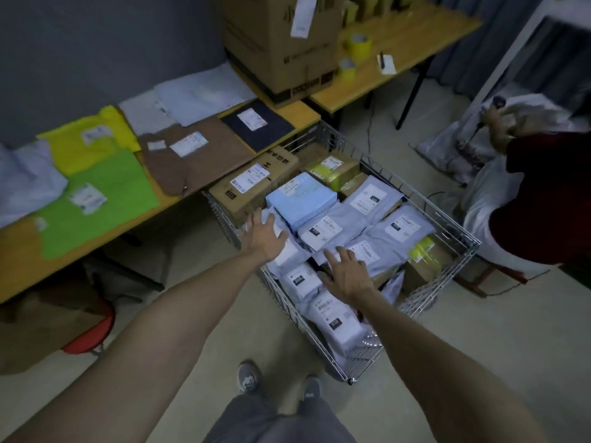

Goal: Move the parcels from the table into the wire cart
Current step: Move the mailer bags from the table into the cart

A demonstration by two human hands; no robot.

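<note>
The wire cart [443, 284] stands on the floor beside the wooden table [19, 251], filled with grey mailer bags, a light blue parcel [300, 199] and several cardboard boxes. My left hand [263, 235] is spread flat over a grey mailer bag [287, 251] at the cart's left rim. My right hand [347, 273] lies open with fingers spread over the grey bags in the cart's middle. On the table lie flat parcels: a green one [105, 193], a yellow one [86, 139], a brown one [192, 155], a dark one [256, 127] and pale grey ones [198, 91].
A large cardboard box [281, 43] and yellow tape rolls [359, 46] stand on a second table at the back. Another person in a dark red top [543, 199] works at the right among white bags. A red stool [92, 334] stands under the table.
</note>
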